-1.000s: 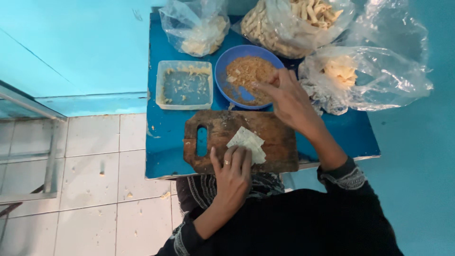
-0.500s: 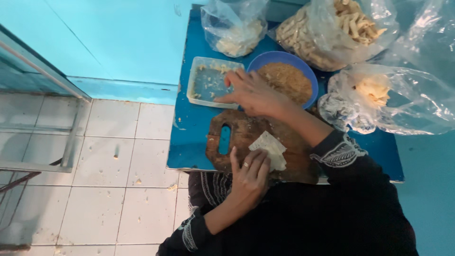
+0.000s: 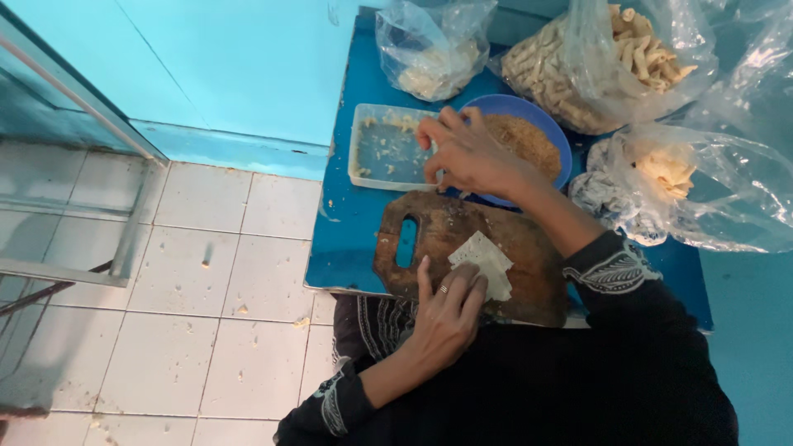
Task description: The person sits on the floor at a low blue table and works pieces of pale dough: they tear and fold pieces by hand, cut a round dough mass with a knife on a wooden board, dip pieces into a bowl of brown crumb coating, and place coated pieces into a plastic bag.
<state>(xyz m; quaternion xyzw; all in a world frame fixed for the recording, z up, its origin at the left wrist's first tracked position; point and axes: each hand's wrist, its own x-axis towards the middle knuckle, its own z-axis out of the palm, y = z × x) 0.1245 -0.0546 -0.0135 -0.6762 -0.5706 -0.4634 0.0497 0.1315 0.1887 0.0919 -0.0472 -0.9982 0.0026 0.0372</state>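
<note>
The left hand [image 3: 446, 318] lies flat and open-fingered on a pale folded pastry sheet [image 3: 483, 263], pinning it to the dark brown wooden cutting board with a handle slot [image 3: 429, 239], probably so that the thin sheet stays folded and does not slide. The right hand [image 3: 462, 153] reaches across to the far left, its fingers curled and bunched at the right edge of a shallow rectangular clear plastic tray [image 3: 384, 153]; I cannot tell whether they pinch anything from it. The tray holds only scattered pale crumbs and smears on its floor. Just right of it, partly under the wrist, sits a round blue bowl [image 3: 549, 132] filled with brown minced filling, close to the board, likely so that both containers are within easy reach. The board lies at the near edge of a blue table [image 3: 347, 231], in front of the person's dark sleeved body. Counted: one board, one pastry sheet on it, one tray, one bowl, and three clear plastic bags at the far and right side, namely a small bag [image 3: 434, 49] with pale pieces, a large bag of rolled pale sticks [image 3: 611, 62], and a crumpled bag [image 3: 710, 190] holding a few yellowish pieces. A white tiled floor [image 3: 190, 306] lies to the left.
</note>
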